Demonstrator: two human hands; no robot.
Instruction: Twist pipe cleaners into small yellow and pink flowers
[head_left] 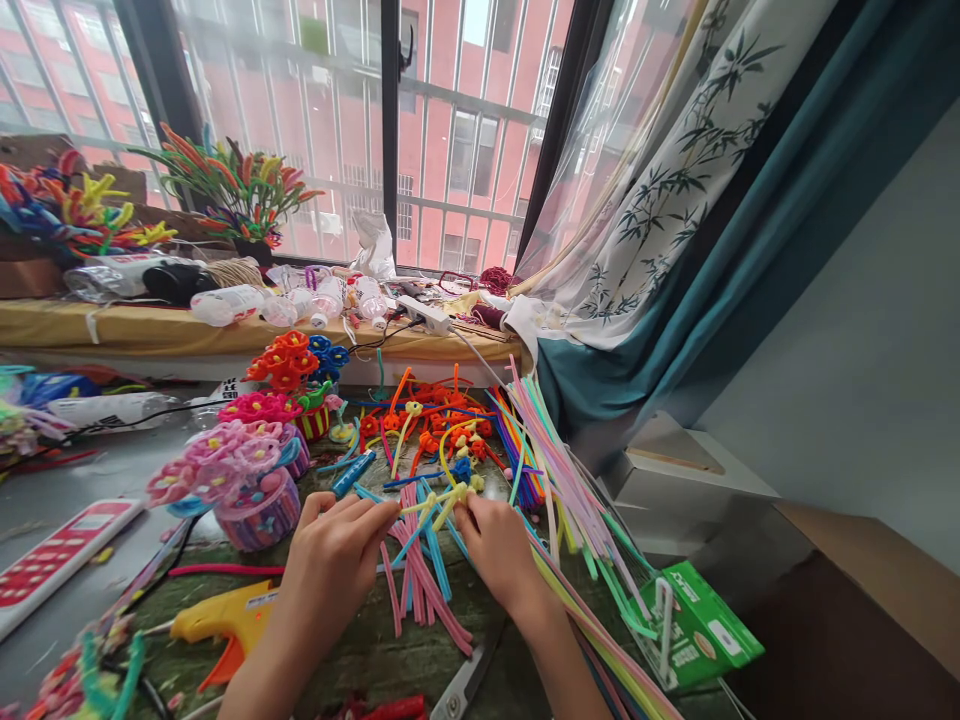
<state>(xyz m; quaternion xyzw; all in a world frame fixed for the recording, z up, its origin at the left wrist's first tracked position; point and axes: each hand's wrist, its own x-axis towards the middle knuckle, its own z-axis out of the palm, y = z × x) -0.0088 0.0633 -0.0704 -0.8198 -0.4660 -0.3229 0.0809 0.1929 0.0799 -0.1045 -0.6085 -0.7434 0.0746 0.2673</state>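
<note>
My left hand [337, 555] and my right hand [496, 545] are close together over the green worktable [375, 660], both pinched on a thin yellow pipe cleaner [429, 504] stretched between them. Loose pink and blue pipe cleaners [424, 585] lie under my hands. Beyond my fingers lies a heap of orange, yellow and blue pipe-cleaner pieces [435, 420]. A long bundle of pastel pipe cleaners [559, 480] runs diagonally past my right wrist.
Pipe-cleaner flower pots [255, 470] stand left of my hands. A yellow glue gun [225, 620] lies at the lower left, scissors [469, 680] at the near edge, a green pack [697, 625] at the right. The windowsill holds bottles, a power strip [424, 313] and flower bouquets [232, 185].
</note>
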